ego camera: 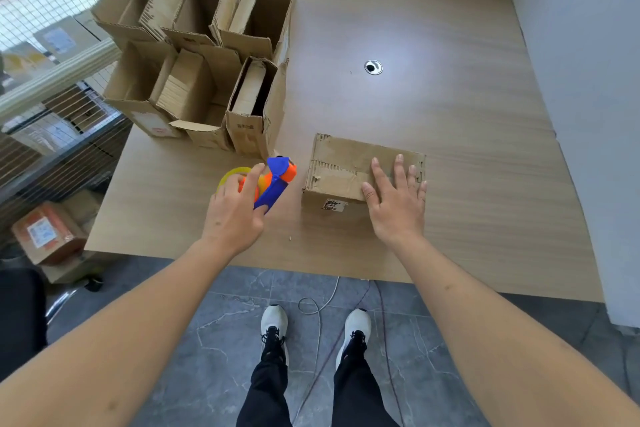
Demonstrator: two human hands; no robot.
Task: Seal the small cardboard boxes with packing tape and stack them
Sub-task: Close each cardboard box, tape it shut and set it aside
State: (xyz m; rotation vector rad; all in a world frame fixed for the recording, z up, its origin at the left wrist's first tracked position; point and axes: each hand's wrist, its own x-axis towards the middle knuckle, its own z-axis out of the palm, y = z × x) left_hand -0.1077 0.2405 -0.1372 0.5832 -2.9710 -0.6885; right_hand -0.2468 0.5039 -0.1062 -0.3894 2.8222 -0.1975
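- Closed cardboard box [349, 168] sits on the wooden table [450, 114], near its front edge.
- Right hand [396, 203] lies flat on the box lid, fingers straight and spread.
- Left hand [235, 215] curls round the handle of the blue-and-orange tape dispenser [278, 177], just left of the box.
- Open cardboard boxes [194, 45] cluster at far left.

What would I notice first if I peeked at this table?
The bright blue and orange tape dispenser at the near edge of the wooden table, with the left hand on it. Beside it, the right hand presses flat on a closed cardboard box. Open boxes crowd the far left corner.
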